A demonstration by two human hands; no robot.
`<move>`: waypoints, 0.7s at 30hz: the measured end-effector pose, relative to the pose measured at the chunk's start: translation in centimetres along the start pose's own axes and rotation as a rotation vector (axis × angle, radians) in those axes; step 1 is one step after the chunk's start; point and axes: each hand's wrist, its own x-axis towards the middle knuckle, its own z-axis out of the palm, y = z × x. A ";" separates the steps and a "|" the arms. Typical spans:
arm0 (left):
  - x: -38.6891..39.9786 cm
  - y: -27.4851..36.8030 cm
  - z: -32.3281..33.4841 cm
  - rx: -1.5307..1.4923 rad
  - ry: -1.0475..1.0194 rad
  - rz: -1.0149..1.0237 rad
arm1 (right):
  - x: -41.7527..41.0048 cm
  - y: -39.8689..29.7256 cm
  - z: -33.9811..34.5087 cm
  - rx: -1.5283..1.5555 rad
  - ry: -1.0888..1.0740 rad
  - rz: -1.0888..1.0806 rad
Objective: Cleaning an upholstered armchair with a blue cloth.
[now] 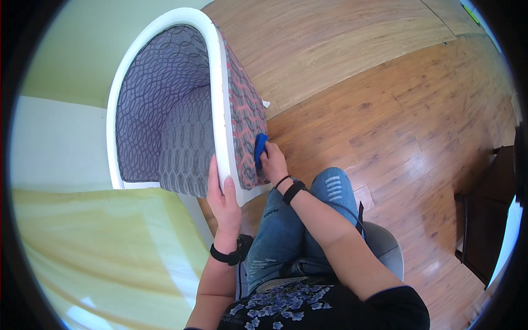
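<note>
An upholstered armchair (185,140) with a white frame (220,103) and grey patterned fabric stands before me, left of centre. My left hand (224,198) grips the lower part of the white frame, the thumb on its near face and the fingers on the seat side. My right hand (273,161) holds a blue cloth or sponge (260,149) against the chair's outer side (245,119), which is covered in grey and pink patterned fabric. The part of the blue thing under my fingers is hidden.
A pale wall is behind the chair, and a yellow-green cloth (111,247) lies at the lower left. I sit on a grey seat (381,243) on a wood-plank floor (396,123). Dark wooden furniture (482,222) stands at the right. Cables run from both wristbands.
</note>
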 end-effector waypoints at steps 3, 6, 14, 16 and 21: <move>0.1 0.2 0.3 -0.013 0.000 -0.004 | 0.7 -3.1 -0.7 0.054 0.084 -0.057; 0.0 0.1 -0.4 0.030 -0.008 0.007 | 1.3 -6.5 -2.0 0.129 0.096 -0.082; 3.9 5.1 -1.0 0.900 -0.298 0.327 | 1.4 -11.9 -4.3 0.057 0.143 -0.471; 4.2 4.5 -0.6 0.940 -0.304 0.310 | 1.3 -11.7 -3.5 0.057 0.113 -0.484; 4.2 3.5 0.6 0.924 -0.337 0.282 | 1.8 -8.7 -2.2 -0.010 0.166 -0.414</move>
